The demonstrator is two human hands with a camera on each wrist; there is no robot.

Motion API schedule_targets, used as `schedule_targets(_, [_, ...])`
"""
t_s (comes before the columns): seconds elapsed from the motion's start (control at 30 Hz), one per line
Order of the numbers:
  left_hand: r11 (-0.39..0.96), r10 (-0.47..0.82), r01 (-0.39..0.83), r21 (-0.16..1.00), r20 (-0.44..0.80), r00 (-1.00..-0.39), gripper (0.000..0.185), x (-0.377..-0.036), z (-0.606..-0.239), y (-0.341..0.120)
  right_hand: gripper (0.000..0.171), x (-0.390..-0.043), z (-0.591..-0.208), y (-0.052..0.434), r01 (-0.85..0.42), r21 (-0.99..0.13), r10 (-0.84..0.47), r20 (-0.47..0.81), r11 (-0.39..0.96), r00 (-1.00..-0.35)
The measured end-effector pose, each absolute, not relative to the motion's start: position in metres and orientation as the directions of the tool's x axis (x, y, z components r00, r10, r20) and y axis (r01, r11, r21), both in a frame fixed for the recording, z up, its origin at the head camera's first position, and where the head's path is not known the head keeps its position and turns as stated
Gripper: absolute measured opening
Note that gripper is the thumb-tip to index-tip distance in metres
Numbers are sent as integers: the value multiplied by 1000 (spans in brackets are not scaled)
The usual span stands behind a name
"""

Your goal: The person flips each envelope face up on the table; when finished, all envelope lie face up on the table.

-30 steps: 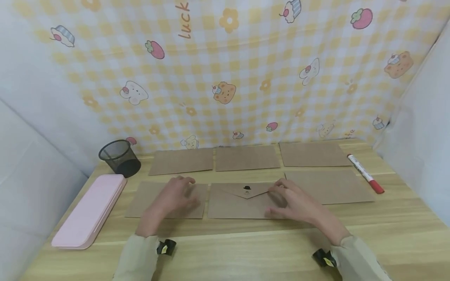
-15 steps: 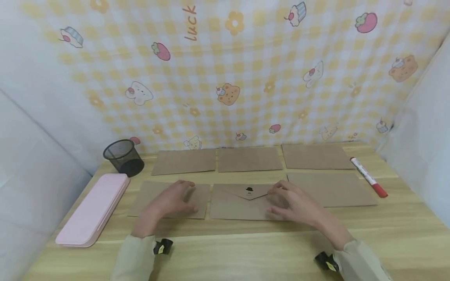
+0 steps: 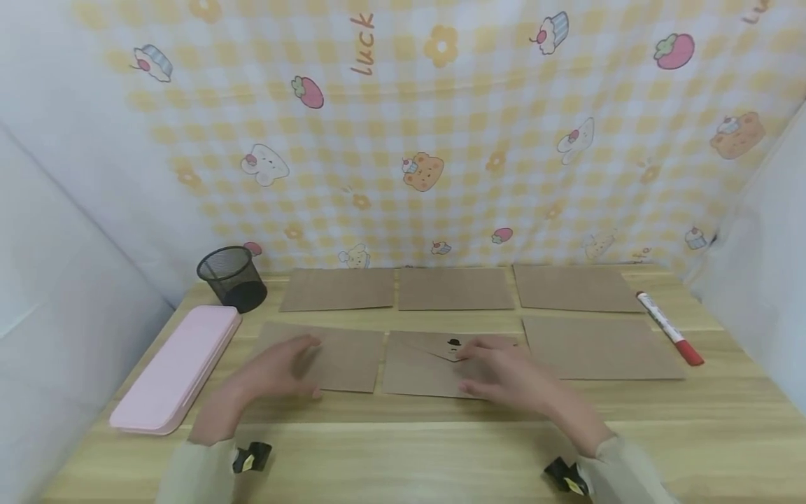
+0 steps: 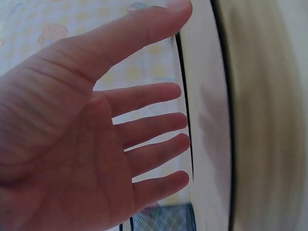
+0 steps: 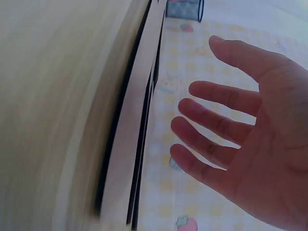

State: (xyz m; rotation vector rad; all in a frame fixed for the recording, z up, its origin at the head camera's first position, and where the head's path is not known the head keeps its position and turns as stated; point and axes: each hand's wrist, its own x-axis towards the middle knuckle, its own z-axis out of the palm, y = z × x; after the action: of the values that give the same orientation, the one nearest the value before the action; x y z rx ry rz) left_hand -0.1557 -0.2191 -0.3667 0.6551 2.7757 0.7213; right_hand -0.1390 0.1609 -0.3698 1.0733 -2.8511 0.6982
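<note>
In the head view my left hand [image 3: 273,371] hovers over the left part of the front-left brown paper envelope [image 3: 349,357], fingers spread and holding nothing. My right hand [image 3: 510,374] is over the right half of the front-middle envelope [image 3: 418,371], partly hiding its pointed flap and small black hat print. Both wrist views show bare palms: the left hand [image 4: 96,130] has its fingers fairly straight, while the fingers of the right hand [image 5: 250,125] are slightly bent and apart. To the right lies another flat envelope [image 3: 604,350].
Behind the front row lie three more envelopes, at left [image 3: 340,289], middle [image 3: 456,289] and right [image 3: 576,288]. A pink case [image 3: 176,371] and a black mesh pen cup [image 3: 233,280] occupy the left side. A red-capped marker [image 3: 669,327] lies at right. Patterned cloth [image 3: 378,126] hangs behind.
The left hand has moved left across the front-left envelope. The right hand has shifted slightly left over the middle one. The whole scene sits farther right in the head view; the envelopes keep their layout.
</note>
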Motion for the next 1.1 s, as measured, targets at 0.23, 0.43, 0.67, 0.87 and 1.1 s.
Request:
schedule_targets(0.23, [788, 425, 324, 524, -82, -901, 84, -152, -374, -237, 43, -141, -369, 113, -648, -388, -691, 38, 656, -722])
schedule_targets(0.43, [795, 414, 307, 522, -98, -905, 87, -154, -378, -239, 53, -143, -369, 61, -668, -344, -713, -6, 660, -701])
schedule_targets(0.67, [805, 396, 292, 516, -100, -913, 87, -157, -383, -239, 58, -153, -377, 19, -624, -282, -655, -19, 728, -755])
schedule_targets(0.87, [818, 384, 284, 500, -107, -917, 87, -158, -384, -242, 45, -160, -383, 12, -626, -235, -646, -10, 744, -764])
schedule_targets(1.1, [764, 441, 353, 541, -38, -897, 66, -157, -382, -258, 18, -165, -384, 11, -650, -361, -683, 45, 669, -729])
